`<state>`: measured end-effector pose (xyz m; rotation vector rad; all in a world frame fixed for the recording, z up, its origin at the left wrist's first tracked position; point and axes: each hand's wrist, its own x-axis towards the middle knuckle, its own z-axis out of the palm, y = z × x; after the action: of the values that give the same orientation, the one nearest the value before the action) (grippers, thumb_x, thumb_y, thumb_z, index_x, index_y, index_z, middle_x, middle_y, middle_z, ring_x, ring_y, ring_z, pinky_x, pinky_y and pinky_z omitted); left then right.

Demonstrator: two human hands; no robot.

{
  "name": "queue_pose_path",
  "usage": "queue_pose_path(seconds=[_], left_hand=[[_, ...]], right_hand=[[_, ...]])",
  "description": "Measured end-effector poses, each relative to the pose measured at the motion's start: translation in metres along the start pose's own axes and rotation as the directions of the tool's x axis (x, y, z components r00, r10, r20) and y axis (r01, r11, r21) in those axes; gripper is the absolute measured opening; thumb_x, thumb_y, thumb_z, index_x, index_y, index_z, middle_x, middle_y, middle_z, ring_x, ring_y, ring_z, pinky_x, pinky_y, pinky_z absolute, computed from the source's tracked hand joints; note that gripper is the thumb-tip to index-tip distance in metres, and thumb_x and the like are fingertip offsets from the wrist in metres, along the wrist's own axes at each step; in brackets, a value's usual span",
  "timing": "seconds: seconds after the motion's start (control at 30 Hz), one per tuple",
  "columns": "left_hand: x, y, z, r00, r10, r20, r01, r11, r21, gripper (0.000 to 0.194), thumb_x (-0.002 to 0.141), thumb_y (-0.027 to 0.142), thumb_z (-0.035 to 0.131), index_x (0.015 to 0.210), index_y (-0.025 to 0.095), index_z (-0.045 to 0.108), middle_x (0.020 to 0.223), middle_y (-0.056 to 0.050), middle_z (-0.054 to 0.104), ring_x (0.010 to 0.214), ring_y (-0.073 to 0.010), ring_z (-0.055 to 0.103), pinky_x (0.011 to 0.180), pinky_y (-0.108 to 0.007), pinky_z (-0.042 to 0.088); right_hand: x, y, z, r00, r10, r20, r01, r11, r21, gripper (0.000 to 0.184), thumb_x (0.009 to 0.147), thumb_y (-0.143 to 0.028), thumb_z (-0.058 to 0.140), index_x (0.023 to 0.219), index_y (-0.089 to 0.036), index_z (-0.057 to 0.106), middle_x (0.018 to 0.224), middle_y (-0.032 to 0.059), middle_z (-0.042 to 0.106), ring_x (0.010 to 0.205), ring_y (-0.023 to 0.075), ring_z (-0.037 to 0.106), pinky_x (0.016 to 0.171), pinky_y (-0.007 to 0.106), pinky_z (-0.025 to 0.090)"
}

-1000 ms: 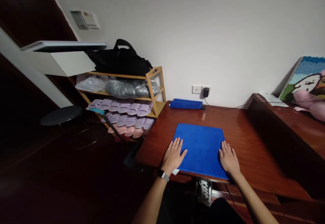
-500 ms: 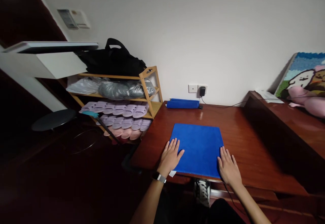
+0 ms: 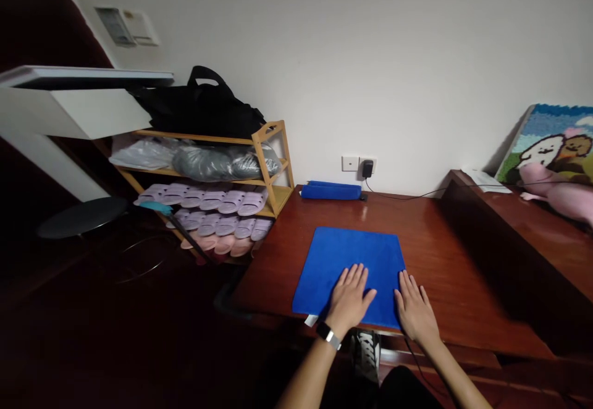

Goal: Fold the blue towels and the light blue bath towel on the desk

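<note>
A blue cloth lies spread flat on the reddish-brown wooden table, its near edge close to the table's front edge. A small white tag sticks out at its near left corner. My left hand, with a watch at the wrist, rests flat on the lower middle of the cloth, fingers stretched out and thumb apart. Flat at the cloth's right edge lies my right hand, its fingers also extended. Neither hand grips anything.
Against the wall lies a folded blue cloth, near a black plug with its cable. A wooden rack with slippers stands left. On the raised ledge at right are a pink plush toy and a picture.
My left hand has slid right, from the cloth's left edge onto its lower middle. The right hand stays by the right edge. The view has shifted slightly.
</note>
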<state>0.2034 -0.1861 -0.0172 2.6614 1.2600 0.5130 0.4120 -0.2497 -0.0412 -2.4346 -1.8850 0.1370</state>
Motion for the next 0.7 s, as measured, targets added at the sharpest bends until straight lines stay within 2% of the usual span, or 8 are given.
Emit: queue_pose_path(seconds=[0.13,0.23,0.37,0.5,0.6,0.7], left_hand=[[-0.041,-0.064,-0.026,0.982,-0.181,-0.046,0.185,0.975,0.119,0.065,0.106,0.057,0.027,0.159,0.019,0.035,0.163,-0.011,0.038,0.152,-0.0252,0.032,0.125,-0.049,0.028],[-0.064,-0.091,-0.035,0.961,-0.258,-0.097,0.271,0.948,0.165,0.066,0.106,0.057,0.028,0.16,0.019,0.031,0.164,-0.011,0.036,0.153,-0.0263,0.031,0.124,-0.05,0.03],[-0.072,-0.097,-0.029,0.958,-0.251,-0.14,0.273,0.946,0.173,0.069,0.105,0.057,0.032,0.163,0.019,0.024,0.164,-0.011,0.036,0.153,-0.0269,0.029,0.124,-0.05,0.031],[-0.07,-0.095,-0.024,0.955,-0.241,-0.174,0.27,0.948,0.167,0.069,0.105,0.056,0.032,0.163,0.021,0.022,0.165,-0.011,0.035,0.153,-0.0278,0.029,0.123,-0.051,0.032],[-0.074,-0.099,-0.025,0.956,-0.244,-0.163,0.271,0.947,0.172,0.069,0.105,0.057,0.032,0.163,0.02,0.024,0.165,-0.011,0.034,0.153,-0.0274,0.03,0.123,-0.051,0.033],[-0.075,-0.104,-0.031,0.964,-0.235,-0.124,0.255,0.948,0.188,0.069,0.105,0.058,0.032,0.162,0.018,0.027,0.164,-0.012,0.037,0.152,-0.0266,0.032,0.124,-0.049,0.032]], right_hand=[[-0.001,0.0,0.003,1.0,-0.002,-0.014,0.002,1.0,-0.003,0.069,0.102,-0.046,0.009,0.163,-0.013,0.015,0.17,0.0035,0.018,0.157,0.0205,0.015,0.127,0.043,0.012],[-0.002,0.002,0.008,1.0,-0.007,-0.019,0.006,1.0,-0.011,0.07,0.102,-0.046,0.01,0.163,-0.013,0.016,0.17,0.004,0.019,0.157,0.0206,0.016,0.127,0.043,0.012],[0.006,0.006,0.006,1.0,0.002,0.026,-0.001,1.0,-0.025,0.07,0.101,-0.048,0.011,0.163,-0.015,0.02,0.169,0.0032,0.022,0.156,0.0218,0.019,0.127,0.047,0.014],[0.035,0.004,-0.007,1.0,-0.004,0.011,0.004,1.0,-0.016,0.07,0.101,-0.047,0.011,0.162,-0.015,0.022,0.169,0.0039,0.022,0.156,0.0219,0.018,0.126,0.047,0.017],[0.059,-0.001,-0.012,1.0,-0.018,-0.011,0.017,1.0,-0.009,0.069,0.102,-0.045,0.011,0.162,-0.012,0.02,0.169,0.0048,0.02,0.157,0.021,0.017,0.127,0.044,0.015],[0.071,-0.004,-0.007,1.0,-0.015,-0.008,0.014,1.0,-0.006,0.07,0.102,-0.046,0.012,0.162,-0.011,0.019,0.169,0.0051,0.02,0.156,0.0209,0.017,0.127,0.042,0.013]])
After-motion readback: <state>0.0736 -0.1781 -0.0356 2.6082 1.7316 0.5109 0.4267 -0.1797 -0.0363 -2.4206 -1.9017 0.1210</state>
